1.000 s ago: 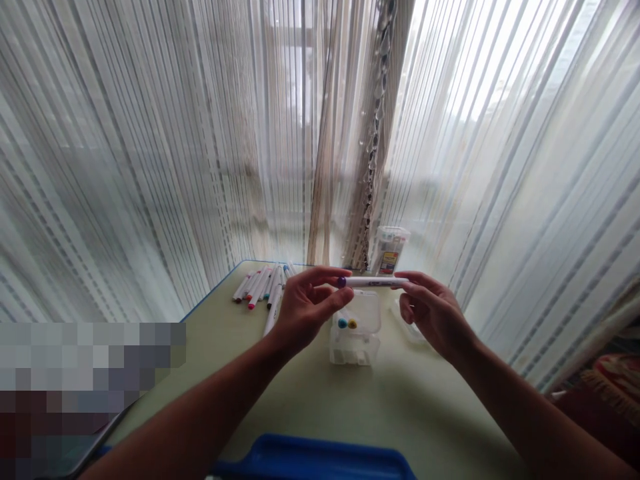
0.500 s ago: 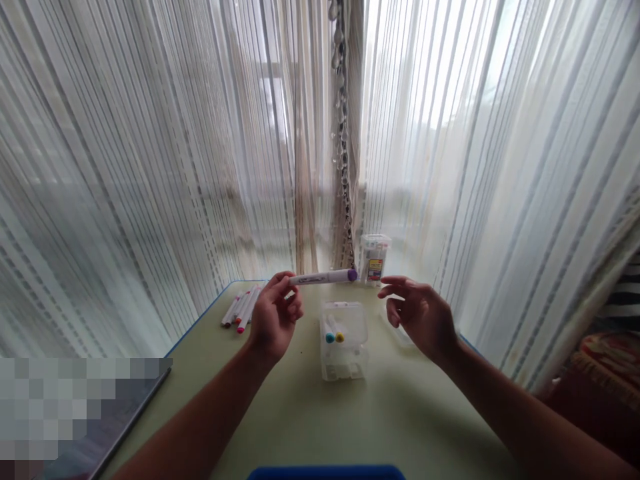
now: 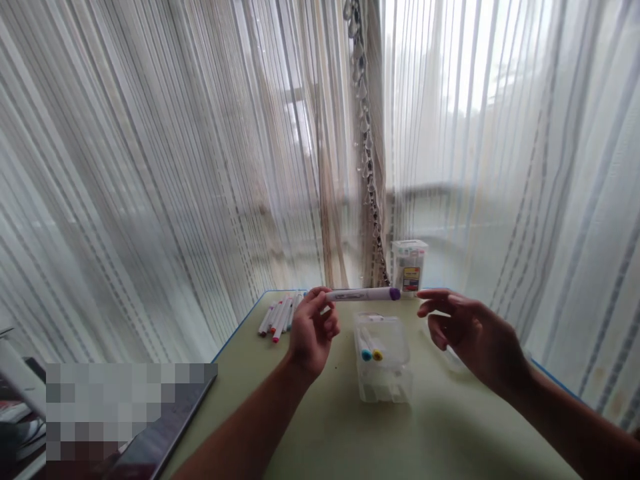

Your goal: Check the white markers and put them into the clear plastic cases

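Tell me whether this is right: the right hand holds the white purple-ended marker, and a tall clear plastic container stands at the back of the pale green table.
Wrong hand: in the head view, the left hand holds the white purple-ended marker, and the right hand is apart from it. A tall clear plastic container stands at the back of the pale green table.

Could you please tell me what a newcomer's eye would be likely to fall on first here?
Probably the white marker with its purple end, held roughly level by the left hand near the middle, while the right hand hovers apart from that end. Below it, a blue cap and a yellow cap stand out at the clear box on the table. Striped curtains fill the background.
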